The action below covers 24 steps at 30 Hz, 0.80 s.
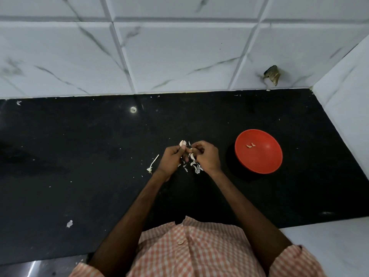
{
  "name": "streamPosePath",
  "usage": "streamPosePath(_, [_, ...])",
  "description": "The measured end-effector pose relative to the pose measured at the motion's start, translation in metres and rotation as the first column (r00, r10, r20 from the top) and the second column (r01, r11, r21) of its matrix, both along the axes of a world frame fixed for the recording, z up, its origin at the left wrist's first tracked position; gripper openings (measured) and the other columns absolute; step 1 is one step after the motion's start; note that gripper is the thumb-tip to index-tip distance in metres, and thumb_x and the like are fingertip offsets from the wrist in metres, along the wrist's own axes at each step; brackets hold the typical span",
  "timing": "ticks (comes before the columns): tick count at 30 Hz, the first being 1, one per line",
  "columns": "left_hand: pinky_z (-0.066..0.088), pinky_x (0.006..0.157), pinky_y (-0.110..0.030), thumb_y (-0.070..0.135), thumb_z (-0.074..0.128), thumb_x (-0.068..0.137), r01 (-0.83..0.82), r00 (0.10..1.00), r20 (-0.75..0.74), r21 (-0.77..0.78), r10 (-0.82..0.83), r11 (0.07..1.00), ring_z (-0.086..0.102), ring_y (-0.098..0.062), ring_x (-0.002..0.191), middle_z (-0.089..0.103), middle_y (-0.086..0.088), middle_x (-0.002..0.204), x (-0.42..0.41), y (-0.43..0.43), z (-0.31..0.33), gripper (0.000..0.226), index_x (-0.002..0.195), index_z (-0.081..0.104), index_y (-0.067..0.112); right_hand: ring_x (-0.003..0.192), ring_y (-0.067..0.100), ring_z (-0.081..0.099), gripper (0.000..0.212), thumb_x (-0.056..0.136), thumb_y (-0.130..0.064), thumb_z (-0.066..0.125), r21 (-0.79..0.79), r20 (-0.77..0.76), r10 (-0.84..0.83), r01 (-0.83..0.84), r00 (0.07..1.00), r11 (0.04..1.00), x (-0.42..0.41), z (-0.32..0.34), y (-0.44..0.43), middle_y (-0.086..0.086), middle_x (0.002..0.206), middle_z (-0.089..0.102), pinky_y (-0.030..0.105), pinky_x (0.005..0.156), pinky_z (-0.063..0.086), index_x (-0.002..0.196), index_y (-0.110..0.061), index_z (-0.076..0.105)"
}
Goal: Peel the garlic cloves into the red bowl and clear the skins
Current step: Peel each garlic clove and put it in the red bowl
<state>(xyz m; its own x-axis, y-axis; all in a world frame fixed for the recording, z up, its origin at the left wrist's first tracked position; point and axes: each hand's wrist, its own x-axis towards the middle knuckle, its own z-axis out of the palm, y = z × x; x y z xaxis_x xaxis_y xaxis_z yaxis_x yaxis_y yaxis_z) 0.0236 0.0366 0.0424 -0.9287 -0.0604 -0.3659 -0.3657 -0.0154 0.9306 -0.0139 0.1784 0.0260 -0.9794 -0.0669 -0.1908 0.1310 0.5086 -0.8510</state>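
My left hand (171,158) grips a clump of unpeeled garlic cloves (182,143) over the black counter. My right hand (206,156) pinches a garlic clove (192,150) right beside it, the fingertips of both hands meeting. Loose white skins (196,167) lie on the counter under and between my hands. The red bowl (259,156) stands to the right of my hands with two peeled cloves (250,145) inside.
A garlic stem (152,163) lies left of my left hand. A skin scrap (69,223) sits at the front left of the black counter (79,146). Tiled walls close off the back and the right side.
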Motion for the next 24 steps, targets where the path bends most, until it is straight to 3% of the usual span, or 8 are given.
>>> streamPosePath(5, [0.019, 0.041, -0.017, 0.029, 0.042, 0.108, 0.102, 0.993, 0.057, 0.056, -0.105, 0.993, 0.031, -0.005, 0.044, 0.055, 0.003, 0.058, 0.004, -0.006, -0.003, 0.035, 0.095, 0.070, 0.012, 0.092, 0.009, 0.066, 0.016, 0.097, -0.014, 0.062, 0.194, -0.081, 0.158, -0.140, 0.984, 0.971, 0.000, -0.001, -0.005, -0.004, 0.101, 0.071, 0.032, 0.079, 0.056, 0.107, -0.019, 0.073])
streamPosePath(6, [0.017, 0.042, -0.016, 0.029, 0.041, 0.109, 0.106, 0.992, 0.065, 0.065, -0.110, 0.992, 0.031, -0.005, 0.044, 0.055, 0.003, 0.058, 0.004, -0.008, -0.004, 0.036, 0.094, 0.070, 0.014, 0.092, 0.009, 0.065, 0.016, 0.100, -0.018, 0.059, 0.177, -0.099, 0.137, -0.118, 0.986, 0.977, -0.001, 0.002, -0.006, -0.003, 0.103, 0.070, 0.031, 0.080, 0.054, 0.107, -0.017, 0.074])
streamPosePath(10, [0.017, 0.044, -0.017, 0.029, 0.041, 0.109, 0.136, 0.987, 0.078, 0.061, -0.141, 0.989, 0.031, -0.006, 0.045, 0.054, 0.000, 0.060, 0.005, -0.008, 0.001, 0.038, 0.086, 0.070, 0.017, 0.080, 0.006, 0.069, 0.027, 0.102, -0.033, 0.059, -0.137, 0.006, 0.050, -0.048, 0.999, 0.989, -0.001, 0.021, -0.009, -0.004, 0.086, 0.073, 0.022, 0.074, 0.055, 0.096, -0.012, 0.075])
streamPosePath(14, [0.019, 0.044, -0.019, 0.030, 0.041, 0.108, 0.198, 0.977, 0.075, 0.010, -0.198, 0.980, 0.033, -0.004, 0.044, 0.057, 0.005, 0.059, 0.004, -0.009, 0.003, 0.041, 0.076, 0.063, 0.019, 0.067, 0.004, 0.068, 0.008, 0.093, -0.016, 0.072, -0.196, 0.051, 0.111, -0.099, 0.992, 0.975, -0.001, 0.026, -0.008, -0.002, 0.078, 0.072, 0.026, 0.066, 0.057, 0.094, -0.009, 0.074])
streamPosePath(18, [0.022, 0.040, -0.018, 0.030, 0.041, 0.109, 0.242, 0.969, 0.061, -0.019, -0.240, 0.970, 0.036, -0.003, 0.044, 0.059, 0.007, 0.061, 0.004, -0.011, 0.006, 0.039, 0.078, 0.063, 0.021, 0.075, 0.011, 0.069, 0.005, 0.094, -0.011, 0.069, -0.165, 0.028, 0.096, -0.090, 0.995, 0.982, -0.002, 0.025, -0.008, 0.000, 0.083, 0.072, 0.030, 0.073, 0.060, 0.093, -0.008, 0.073])
streamPosePath(21, [0.029, 0.036, -0.018, 0.027, 0.050, 0.106, 0.119, 0.993, 0.026, -0.030, -0.118, 0.992, 0.048, -0.006, 0.047, 0.065, 0.001, 0.075, 0.002, -0.008, 0.001, 0.023, 0.094, 0.060, 0.011, 0.077, 0.005, 0.063, 0.006, 0.095, -0.011, 0.066, -0.054, -0.036, 0.104, -0.106, 0.994, 0.993, -0.003, 0.025, -0.012, -0.006, 0.083, 0.068, 0.022, 0.073, 0.052, 0.092, -0.010, 0.071])
streamPosePath(24, [0.041, 0.035, -0.022, 0.019, 0.059, 0.101, -0.019, 1.000, -0.011, -0.001, 0.019, 1.000, 0.061, -0.011, 0.057, 0.066, -0.009, 0.088, 0.001, -0.008, -0.002, 0.015, 0.103, 0.058, 0.004, 0.079, 0.004, 0.064, 0.006, 0.095, -0.013, 0.066, -0.063, -0.034, 0.089, -0.092, 0.995, 0.994, -0.004, 0.024, -0.012, -0.006, 0.085, 0.069, 0.021, 0.074, 0.052, 0.094, -0.009, 0.071])
